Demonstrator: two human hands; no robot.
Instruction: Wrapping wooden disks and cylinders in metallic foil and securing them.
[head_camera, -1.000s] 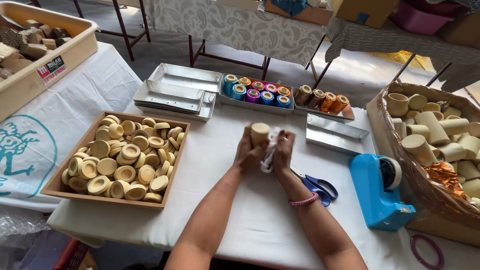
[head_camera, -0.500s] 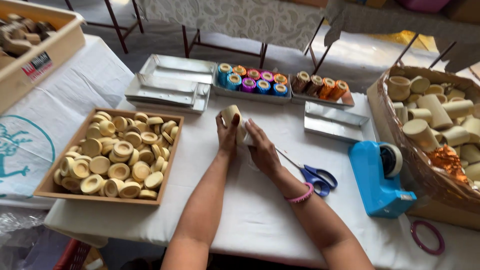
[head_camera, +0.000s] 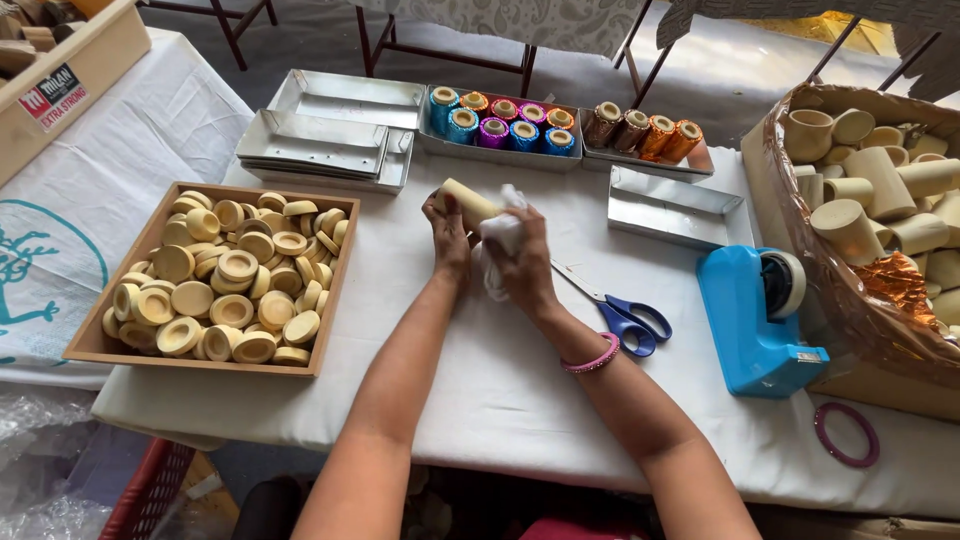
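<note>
Wooden cylinder (head_camera: 466, 203) — pale, short, tilted, raised above white tablecloth (head_camera: 500, 370) at mid-table, gripped at near end by left hand (head_camera: 447, 232), fingers curled round it. Right hand (head_camera: 517, 262) closed on bunched white cloth (head_camera: 503, 232), pressed against cylinder's side. Step in hand, by the look of it: wiping or rubbing the piece w/ cloth. Next move likely calls for firm left-hand hold while turning the piece so cloth reaches remaining surface.

Containers, L to R:
- Wooden tray (head_camera: 335, 285), left of hands — heaped w/ round pale wooden lids or discs (head_camera: 232, 285).
- Metal trays (head_camera: 320, 140), stacked, behind wooden tray — top ones hold nothing visible.
- Long metal tray (head_camera: 500, 160) at far edge — thread spools (head_camera: 500, 120) in blue, pink, purple, orange; beside it brown/copper spools (head_camera: 640, 130) in a further tray.
- Single metal tray (head_camera: 675, 210), right of hands — nothing in it.
- Basket (head_camera: 800, 210) at far right, clear-wrapped — pale wooden cups & cylinders (head_camera: 870, 185), plus copper foil (head_camera: 905, 285).

Loose on cloth: blue-handled scissors (head_camera: 620, 318) just beside right wrist, blue tape dispenser (head_camera: 755, 315), pink ring (head_camera: 846, 434).
</note>
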